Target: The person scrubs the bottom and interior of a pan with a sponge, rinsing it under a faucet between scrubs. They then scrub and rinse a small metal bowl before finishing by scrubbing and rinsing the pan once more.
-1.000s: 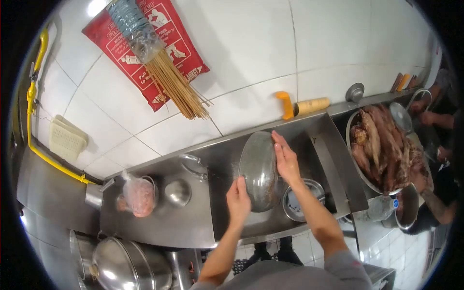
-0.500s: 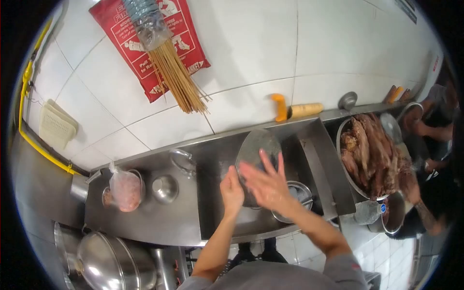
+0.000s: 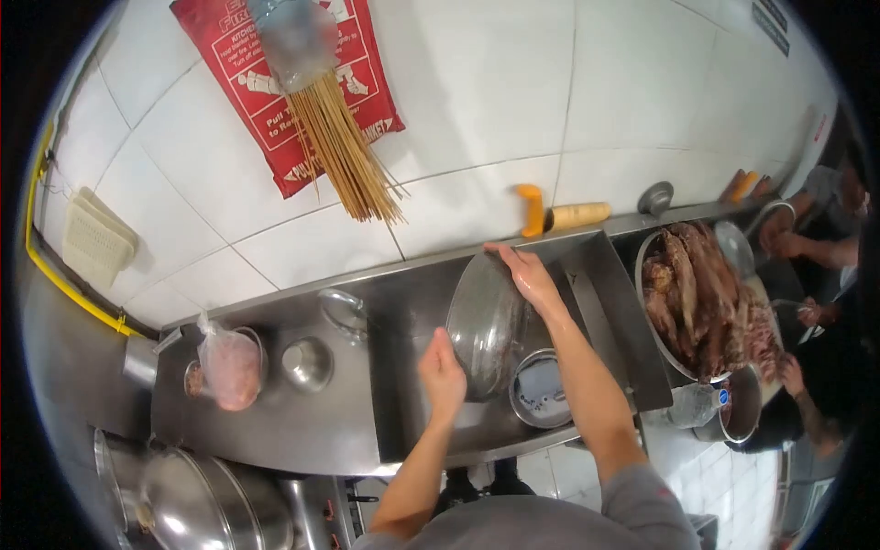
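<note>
A large, shiny, rounded bowl or lid (image 3: 486,325), grey and see-through in places, stands tilted in the sink (image 3: 403,403). At its left edge is my left hand (image 3: 443,378), closed against the rim, with the fingers partly hidden. My right hand (image 3: 530,278) grips the upper right rim, its fingers reaching to the top edge. Below my right forearm, a round metal pan (image 3: 543,390) with dark bits in it rests on the sink floor.
Left of the sink are a faucet (image 3: 343,312), a small metal bowl (image 3: 307,364) and a bagged pink item (image 3: 229,367). To the right, a big basin of meat (image 3: 701,298) stands beside a co-worker's hands. An orange-handled tool (image 3: 532,211) lies on the back ledge.
My right hand has moved from in front of the bowl or lid up to its upper right rim. The left hand stays at the left edge. The view has shifted slightly.
</note>
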`<state>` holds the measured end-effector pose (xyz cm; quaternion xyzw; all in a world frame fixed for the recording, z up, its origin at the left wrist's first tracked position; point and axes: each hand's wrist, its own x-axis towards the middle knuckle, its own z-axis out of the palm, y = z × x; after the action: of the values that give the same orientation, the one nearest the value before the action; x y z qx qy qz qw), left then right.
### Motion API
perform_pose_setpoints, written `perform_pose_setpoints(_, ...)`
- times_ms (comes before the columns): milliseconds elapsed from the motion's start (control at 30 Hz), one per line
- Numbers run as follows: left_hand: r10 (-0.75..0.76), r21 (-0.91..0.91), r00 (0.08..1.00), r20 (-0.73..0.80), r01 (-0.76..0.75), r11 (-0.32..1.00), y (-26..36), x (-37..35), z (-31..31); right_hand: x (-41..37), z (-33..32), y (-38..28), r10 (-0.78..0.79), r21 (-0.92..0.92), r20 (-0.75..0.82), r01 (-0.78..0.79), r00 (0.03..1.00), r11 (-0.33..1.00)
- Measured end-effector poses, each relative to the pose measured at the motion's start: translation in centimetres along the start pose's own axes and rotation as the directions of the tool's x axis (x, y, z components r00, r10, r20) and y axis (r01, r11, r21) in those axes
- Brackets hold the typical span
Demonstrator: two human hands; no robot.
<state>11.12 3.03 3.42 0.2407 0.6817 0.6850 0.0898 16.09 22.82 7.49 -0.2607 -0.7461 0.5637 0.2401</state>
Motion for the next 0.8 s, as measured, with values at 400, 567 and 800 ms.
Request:
perform_pose_setpoints(400,-0.027,0.002,1.000,-0.010,0.027,1.000,-0.3,1.5,-1.1,1.4,1.6,3.8,-0.086,0.036,-0.161,0.093,0.983,0.995)
perform_pose_setpoints(567,-0.085,-0.146,0.995,0.056,0.093,0.985,-1.0,3.2,-2.0,-7.6,6.4,-1.8,-0.648,-0.564,0.084,0.572,0.757,0.595)
perform_pose_setpoints(800,-0.173,-0.078,0.983,0.056,0.177,0.981,-3.8,0.6,-1.1,-2.0,3.3,-0.9,-0.478,-0.581,-0.186,0.296,0.859,0.758)
